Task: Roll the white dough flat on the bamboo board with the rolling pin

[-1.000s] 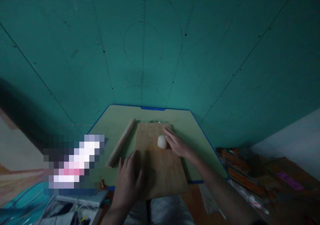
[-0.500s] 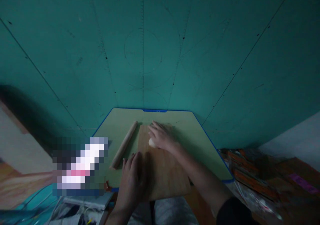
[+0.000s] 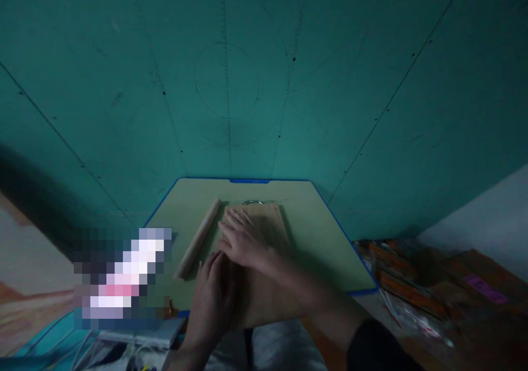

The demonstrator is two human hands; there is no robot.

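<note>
A wooden cutting board [image 3: 268, 299] with a metal handle at its far end lies on the pale green tabletop. My right hand [image 3: 245, 244] is laid palm down over the board, fingers stretched toward the far left and slightly apart. The whitish lump seen under it earlier is hidden now. My left hand [image 3: 214, 286] is at the board's left edge, fingers bent around it; its thumb is hard to make out. Left of the board a wooden rolling pin [image 3: 198, 239] lies at a slant, touched by neither hand.
The small table [image 3: 322, 222] has a blue rim and stands against a green wall [image 3: 247, 85]. A blurred-out bright object [image 3: 127, 275] is at its left edge. Cardboard boxes and plastic wrapping [image 3: 466, 294] lie on the right. Below left are a grey box and cables.
My right hand has moved left and nearer to me, close to my left hand, and the whitish lump has gone from sight. The left hand stays at the board's edge. The view has shifted slightly.
</note>
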